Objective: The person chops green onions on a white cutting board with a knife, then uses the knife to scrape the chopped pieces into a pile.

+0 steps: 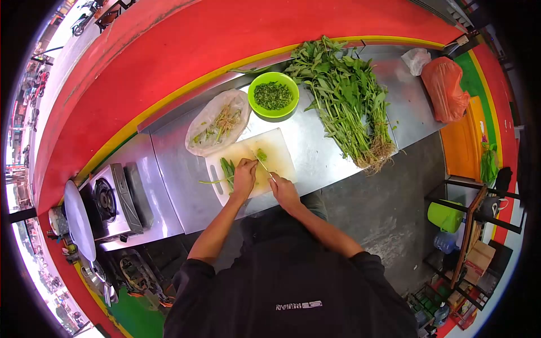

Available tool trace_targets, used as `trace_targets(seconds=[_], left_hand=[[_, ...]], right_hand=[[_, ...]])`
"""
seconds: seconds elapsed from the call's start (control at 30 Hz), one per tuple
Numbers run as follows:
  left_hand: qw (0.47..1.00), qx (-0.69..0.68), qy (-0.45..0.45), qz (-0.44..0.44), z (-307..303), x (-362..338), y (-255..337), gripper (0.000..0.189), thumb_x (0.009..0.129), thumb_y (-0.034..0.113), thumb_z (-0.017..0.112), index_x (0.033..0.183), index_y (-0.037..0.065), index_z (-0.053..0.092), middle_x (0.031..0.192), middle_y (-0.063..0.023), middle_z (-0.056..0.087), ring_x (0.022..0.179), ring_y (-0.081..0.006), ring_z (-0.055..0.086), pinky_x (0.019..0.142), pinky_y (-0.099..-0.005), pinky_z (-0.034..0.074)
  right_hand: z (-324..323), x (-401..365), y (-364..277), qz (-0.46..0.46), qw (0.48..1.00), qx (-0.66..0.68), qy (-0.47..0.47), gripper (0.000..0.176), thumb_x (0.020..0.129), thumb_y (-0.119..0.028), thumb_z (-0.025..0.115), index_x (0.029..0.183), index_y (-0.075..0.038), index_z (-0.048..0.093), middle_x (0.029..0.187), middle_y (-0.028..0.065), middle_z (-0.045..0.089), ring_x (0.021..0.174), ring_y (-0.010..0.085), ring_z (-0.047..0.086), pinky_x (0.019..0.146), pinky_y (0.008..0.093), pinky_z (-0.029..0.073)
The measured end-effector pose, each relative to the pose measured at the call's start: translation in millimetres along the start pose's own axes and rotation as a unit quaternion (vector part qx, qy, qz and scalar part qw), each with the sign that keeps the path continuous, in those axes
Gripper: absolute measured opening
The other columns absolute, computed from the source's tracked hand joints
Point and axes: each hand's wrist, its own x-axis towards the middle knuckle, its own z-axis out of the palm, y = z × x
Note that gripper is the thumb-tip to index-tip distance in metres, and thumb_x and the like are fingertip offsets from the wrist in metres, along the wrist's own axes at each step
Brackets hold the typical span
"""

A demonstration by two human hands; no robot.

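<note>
Head view: grips a knife (264, 167) by its handle in the clenched right hand (285, 192), blade angled away over the cutting board (279, 147). Bends the fingers of the left hand (244, 176) down close by the blade; cannot tell, at this size, whether closed on a piece. Lies on the board, just left of that hand: leafy stems (227, 171), with one stalk reaching past the board's left edge. Lies by the blade's far end: a small chopped pile (261, 154).

Crowds the board's far left corner with a plastic bag (218, 122) of rooty trimmings. Sits near the far edge, hemming the way forward: a lime-green bowl (295, 100) holding chopped greens (273, 96). Leaves steel counter (321, 160) to the board's right, up to a large rooted bundle (345, 101). Drops off at the counter's front edge, near the forearms. Stands well left: a gas stove (121, 194). Rests far right, beyond the bundle: an orange bag (445, 90), beside a clear bag (416, 61).
</note>
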Motion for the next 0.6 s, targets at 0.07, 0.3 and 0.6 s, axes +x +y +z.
trace_targets(seconds=[0.07,0.3,0.6], left_hand=[[1.000,-0.005,0.001,0.001,3,0,-2,0.016,0.090,0.001,0.068,0.104,0.000,0.076,0.098,-0.0194,0.069,0.086,-0.0352,0.069,0.077,-0.0409,0.055],[1.000,0.014,-0.025,0.002,-2,-1,1,0.018,0.089,-0.001,0.066,0.104,-0.001,0.076,0.098,-0.0193,0.069,0.089,-0.0349,0.069,0.078,-0.0417,0.055],[1.000,0.009,-0.010,0.022,2,2,-5,0.018,0.089,-0.001,0.067,0.104,-0.002,0.075,0.098,-0.0190,0.068,0.088,-0.0356,0.067,0.080,-0.0423,0.054]], right_hand=[[-4,-2,-2,0.013,1.000,0.003,-0.008,0.030,0.103,-0.024,0.058,0.120,0.000,0.063,0.082,0.0269,0.069,0.075,0.0451,0.068,0.066,0.0537,0.054],[5,6,0,-0.018,0.999,-0.026,0.027,0.033,0.104,-0.030,0.055,0.123,-0.005,0.063,0.081,0.0250,0.069,0.073,0.0454,0.069,0.065,0.0537,0.056],[-5,-2,-6,0.011,1.000,-0.003,0.008,0.031,0.102,-0.023,0.060,0.121,0.001,0.063,0.081,0.0282,0.068,0.075,0.0456,0.068,0.066,0.0535,0.053]])
